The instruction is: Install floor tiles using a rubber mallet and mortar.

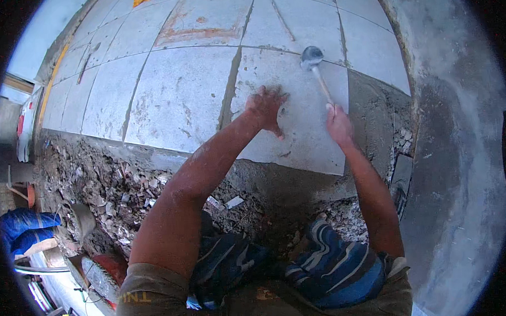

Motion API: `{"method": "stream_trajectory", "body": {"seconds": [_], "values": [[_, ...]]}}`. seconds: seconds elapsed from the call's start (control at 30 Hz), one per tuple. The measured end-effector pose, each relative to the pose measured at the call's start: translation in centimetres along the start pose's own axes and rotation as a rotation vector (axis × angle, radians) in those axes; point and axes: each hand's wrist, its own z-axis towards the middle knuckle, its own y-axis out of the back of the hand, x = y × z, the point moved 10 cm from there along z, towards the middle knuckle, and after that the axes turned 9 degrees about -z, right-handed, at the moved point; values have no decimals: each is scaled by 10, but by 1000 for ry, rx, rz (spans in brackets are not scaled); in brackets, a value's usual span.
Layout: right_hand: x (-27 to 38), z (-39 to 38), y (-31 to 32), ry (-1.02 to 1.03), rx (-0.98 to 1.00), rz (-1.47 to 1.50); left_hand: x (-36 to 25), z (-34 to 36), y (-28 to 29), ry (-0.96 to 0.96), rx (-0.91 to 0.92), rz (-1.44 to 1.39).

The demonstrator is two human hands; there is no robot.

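My left hand (266,108) rests on a pale square floor tile (297,145), fingers spread. My right hand (336,121) grips the wooden handle of a mallet (311,57) with a round dark head, held over the upper part of the same tile; whether the head touches it I cannot tell. Right of and below this tile is smooth wet grey mortar (373,103). More laid tiles (178,94) surround it on the left and top, with mortar-filled gaps between them.
Broken rubble (103,191) covers the floor below the tiles. A grey concrete wall (459,167) bounds the right side. A yellow straightedge (53,81) lies along the left edge. At lower left are a red and grey bucket-like object (104,274) and blue cloth-covered legs (27,227).
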Motion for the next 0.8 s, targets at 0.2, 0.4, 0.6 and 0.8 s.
{"method": "stream_trajectory", "body": {"seconds": [0.2,0.4,0.6,0.8], "values": [[11,-27,7,82,7,157,36,-8,-10,-28,-67,-110],[22,-75,21,36,156,304,201,-87,10,146,-132,-58],[57,-86,41,146,136,326,278,-180,-26,442,-146,-136],[152,-80,52,312,129,415,280,-179,-31,404,-211,-164]]}}
